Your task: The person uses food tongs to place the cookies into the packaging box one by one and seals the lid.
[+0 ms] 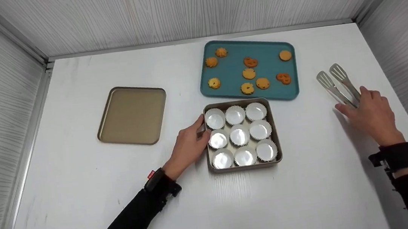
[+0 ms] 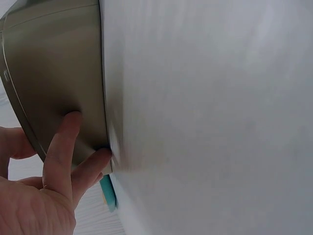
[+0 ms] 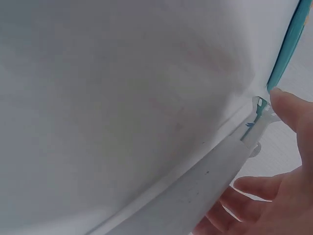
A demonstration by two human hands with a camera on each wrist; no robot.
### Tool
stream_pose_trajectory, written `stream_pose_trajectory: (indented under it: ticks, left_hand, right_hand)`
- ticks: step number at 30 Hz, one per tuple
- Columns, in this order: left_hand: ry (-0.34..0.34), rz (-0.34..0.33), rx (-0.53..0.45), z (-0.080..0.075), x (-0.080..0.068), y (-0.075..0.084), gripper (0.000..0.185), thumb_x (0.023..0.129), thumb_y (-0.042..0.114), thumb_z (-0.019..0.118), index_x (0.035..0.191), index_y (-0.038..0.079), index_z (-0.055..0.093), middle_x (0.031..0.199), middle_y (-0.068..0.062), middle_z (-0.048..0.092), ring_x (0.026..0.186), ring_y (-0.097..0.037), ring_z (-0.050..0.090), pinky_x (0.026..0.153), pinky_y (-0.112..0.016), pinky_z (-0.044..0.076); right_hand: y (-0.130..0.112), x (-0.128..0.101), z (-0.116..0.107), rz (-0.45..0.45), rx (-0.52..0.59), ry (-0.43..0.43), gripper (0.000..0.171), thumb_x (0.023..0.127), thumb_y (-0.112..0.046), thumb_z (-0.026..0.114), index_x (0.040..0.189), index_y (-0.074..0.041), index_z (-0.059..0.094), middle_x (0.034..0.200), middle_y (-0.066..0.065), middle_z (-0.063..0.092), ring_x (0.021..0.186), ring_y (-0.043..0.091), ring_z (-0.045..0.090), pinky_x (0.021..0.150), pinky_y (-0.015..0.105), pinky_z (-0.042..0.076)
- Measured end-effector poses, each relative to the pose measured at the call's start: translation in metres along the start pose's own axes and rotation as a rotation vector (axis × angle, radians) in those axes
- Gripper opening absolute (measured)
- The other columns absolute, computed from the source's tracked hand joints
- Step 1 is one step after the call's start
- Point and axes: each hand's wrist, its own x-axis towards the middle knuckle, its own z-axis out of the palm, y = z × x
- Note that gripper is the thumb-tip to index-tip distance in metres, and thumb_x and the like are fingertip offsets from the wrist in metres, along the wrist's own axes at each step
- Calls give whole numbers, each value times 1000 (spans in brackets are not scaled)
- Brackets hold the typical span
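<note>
Head view shows the left hand point(image 1: 188, 144) with its fingers pressed against the left wall of the square baking tin point(image 1: 246, 166) of foil cups point(image 1: 239, 135). Further right, the right hand point(image 1: 372, 114) seems to close loosely over the metal tongs point(image 1: 337, 83); beyond lies the teal tray point(image 1: 230, 74) of cookies point(image 1: 248, 73)

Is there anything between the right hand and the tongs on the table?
Nothing visible: the right hand is already on the tongs, its fingers over their handle end, with only bare table around them.
</note>
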Motion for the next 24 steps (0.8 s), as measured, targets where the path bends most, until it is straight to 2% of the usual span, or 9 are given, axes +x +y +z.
stream_pose_trajectory:
  ticks: [4,9,12,17,20,24]
  left_hand:
    - [-7,-14,2,0,0,1,60,102,20,61,155,-2,43,149,-19,53,127,-28,62,108,-40,48]
    - [-10,-24,4,0,0,2,60,102,21,59,156,-2,43,149,-18,54,122,-28,66,106,-39,49]
    - [-9,-21,1,0,-1,1,60,103,22,59,156,-1,42,149,-18,53,120,-27,67,104,-39,50]
    - [7,2,1,2,0,-2,59,103,22,59,155,-2,44,148,-18,54,118,-27,68,103,-39,51]
    - [20,14,13,2,0,-2,59,102,22,59,154,-2,45,147,-18,56,118,-27,68,104,-40,51]
    - [20,9,27,2,-1,-3,60,102,22,59,154,-1,45,147,-18,56,119,-28,67,104,-41,50]
  right_hand:
    - [2,0,1,-11,8,-12,92,99,-48,65,143,26,34,123,52,44,108,65,47,83,74,41]
    - [5,-1,3,-35,19,11,75,98,-33,68,133,28,43,109,45,52,96,59,53,76,69,44]
    - [8,-1,0,-18,31,-7,71,99,-33,66,126,29,48,102,41,53,89,55,55,71,65,45]
    - [12,0,-4,27,38,-45,65,100,-39,65,114,25,58,88,30,57,76,42,57,56,46,44]
    - [11,0,-5,62,48,-59,68,100,-43,64,117,23,59,88,27,60,74,38,58,51,38,42]
    - [3,-3,-9,102,81,-42,77,100,-51,59,129,21,53,104,31,57,86,45,58,60,52,47]
